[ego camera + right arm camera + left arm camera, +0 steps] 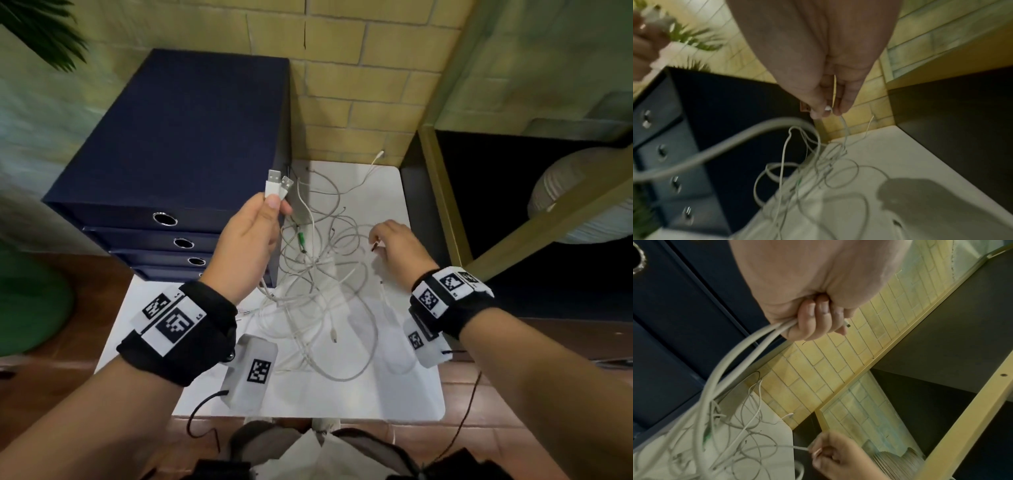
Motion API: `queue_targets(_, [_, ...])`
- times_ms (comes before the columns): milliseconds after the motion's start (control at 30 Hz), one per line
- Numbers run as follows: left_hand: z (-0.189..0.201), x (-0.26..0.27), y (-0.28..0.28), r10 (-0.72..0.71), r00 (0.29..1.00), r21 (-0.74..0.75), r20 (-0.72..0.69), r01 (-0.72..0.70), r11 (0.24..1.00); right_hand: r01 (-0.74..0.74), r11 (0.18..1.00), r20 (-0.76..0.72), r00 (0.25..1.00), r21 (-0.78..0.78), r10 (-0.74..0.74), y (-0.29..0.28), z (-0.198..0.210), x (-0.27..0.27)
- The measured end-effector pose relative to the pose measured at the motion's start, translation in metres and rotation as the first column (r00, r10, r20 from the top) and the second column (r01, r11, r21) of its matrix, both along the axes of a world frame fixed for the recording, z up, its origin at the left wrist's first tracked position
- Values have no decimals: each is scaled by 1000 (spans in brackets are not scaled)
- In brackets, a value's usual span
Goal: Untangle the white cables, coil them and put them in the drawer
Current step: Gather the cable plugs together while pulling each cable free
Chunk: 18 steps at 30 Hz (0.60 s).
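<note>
A tangle of white cables (pixel 318 287) lies on the white table (pixel 394 387), partly lifted. My left hand (pixel 250 240) is raised above it and grips two cables near their USB plugs (pixel 278 185), which stick up past my thumb. In the left wrist view the two thick cables (pixel 748 350) run down out of my fist (pixel 813 321) into the tangle. My right hand (pixel 394 246) pinches a thin cable end (pixel 827 108) at the tangle's right side, just above the table. The navy drawer unit (pixel 178 147) stands at the left, all drawers closed.
A brick-pattern wall (pixel 356 85) rises behind the table. A yellow-framed shelf (pixel 445 202) with a white ribbed lamp shade (pixel 575 195) stands at the right. A green plant pot (pixel 30 301) sits on the floor at the left. Thin black wires hang from both wrist cameras.
</note>
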<state>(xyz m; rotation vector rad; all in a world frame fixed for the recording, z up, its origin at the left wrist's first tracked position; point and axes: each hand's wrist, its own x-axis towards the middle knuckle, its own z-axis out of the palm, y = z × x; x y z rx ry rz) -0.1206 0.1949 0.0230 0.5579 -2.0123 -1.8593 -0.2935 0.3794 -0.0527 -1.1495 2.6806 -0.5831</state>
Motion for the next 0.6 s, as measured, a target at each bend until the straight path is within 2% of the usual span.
queue_targets(67, [3,0,-2,-1,1000,-23,-1,1,1000,116,980,31,993,-162,-112,-3,18,-6])
queue_targets(133, [5,0,-4,-5,1000,-52,-5,5,999,212,919,61,977,-332,-203,-6,35,-10])
queue_targets(200, [7,0,-4,1,1000,-72,-12,-2,997,244,841,64,968,-484,-244,-10,50,-16])
queue_targets(300, [10,1,-4,17,999,-85,-30,-19,996,236,746,50,964,-623,-263,-17,74,-22])
queue_targets(433, [15,2,-4,27,998,-100,-54,-32,994,182,574,68,974,-799,-214,-27,108,-23])
queue_targets(500, [19,2,-4,28,998,-100,-62,-34,994,221,498,194,975,-839,-105,-32,117,-17])
queue_targets(600, [24,1,-1,43,996,-68,-72,-48,997,253,527,319,947,-811,37,-36,123,-1])
